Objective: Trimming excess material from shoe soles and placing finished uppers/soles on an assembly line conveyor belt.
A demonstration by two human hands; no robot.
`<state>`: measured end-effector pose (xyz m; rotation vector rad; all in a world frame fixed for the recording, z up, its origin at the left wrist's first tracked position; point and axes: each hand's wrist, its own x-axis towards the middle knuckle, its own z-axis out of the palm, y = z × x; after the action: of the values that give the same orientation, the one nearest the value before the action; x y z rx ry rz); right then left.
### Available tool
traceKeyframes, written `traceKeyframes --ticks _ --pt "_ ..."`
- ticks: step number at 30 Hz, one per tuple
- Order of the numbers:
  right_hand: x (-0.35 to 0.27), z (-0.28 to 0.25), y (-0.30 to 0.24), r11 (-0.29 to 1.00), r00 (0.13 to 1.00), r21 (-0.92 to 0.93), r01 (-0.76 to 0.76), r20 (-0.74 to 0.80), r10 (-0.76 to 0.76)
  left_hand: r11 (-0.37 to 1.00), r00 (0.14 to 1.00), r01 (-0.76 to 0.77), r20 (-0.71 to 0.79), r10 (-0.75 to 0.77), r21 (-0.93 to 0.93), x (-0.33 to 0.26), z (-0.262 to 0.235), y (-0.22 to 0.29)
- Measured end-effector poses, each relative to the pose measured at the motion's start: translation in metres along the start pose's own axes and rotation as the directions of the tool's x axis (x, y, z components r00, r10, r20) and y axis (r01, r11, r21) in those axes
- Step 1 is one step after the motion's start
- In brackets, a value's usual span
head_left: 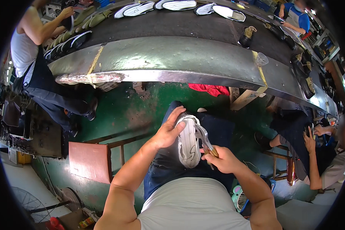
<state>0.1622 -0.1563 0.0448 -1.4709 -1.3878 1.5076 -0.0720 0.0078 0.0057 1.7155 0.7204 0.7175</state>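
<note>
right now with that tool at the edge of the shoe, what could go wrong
The pincer-like tool might slip and nip the left hand, whose thumb lies on the white-soled shoe near the tool's metal head. That head, at the shoe's edge, could also scuff the sole.

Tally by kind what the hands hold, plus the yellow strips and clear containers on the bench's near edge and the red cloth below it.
Shoe in the left hand: 1
Pincers in the right hand: 1
Yellow strips: 2
Clear round container: 1
Red cloth: 1
Total: 6
</note>
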Motion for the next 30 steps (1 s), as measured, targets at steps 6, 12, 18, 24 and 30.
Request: traceKeyframes --ticks 6,12,18,24,30 --pt "0.025 -0.018 -0.033 0.938 0.974 0.294 -0.183 0.181 0.133 0.996 0.999 0.004 0.038 0.0 -0.089 0.005 0.004 0.002" --pt "0.048 -0.018 0.007 0.965 1.0 -0.263 -0.002 -0.01 -0.001 0.997 0.997 -0.076 0.001 0.076 -0.021 0.011 0.008 -0.008" --pt "0.049 0.006 0.008 0.847 0.974 -0.529 0.058 -0.156 -0.164 0.998 0.999 -0.024 -0.026 0.023 -0.063 0.012 0.008 -0.029" --pt "0.05 -0.006 -0.03 0.789 0.996 -0.609 -0.078 -0.08 0.037 0.821 0.924 0.275 -0.098 -0.37 -0.501 0.019 0.021 -0.013" --pt "0.039 -0.029 -0.029 0.967 0.985 -0.219 -0.131 0.085 0.152 0.866 0.924 0.274 -0.134 -0.357 -0.419 0.02 0.018 -0.026"
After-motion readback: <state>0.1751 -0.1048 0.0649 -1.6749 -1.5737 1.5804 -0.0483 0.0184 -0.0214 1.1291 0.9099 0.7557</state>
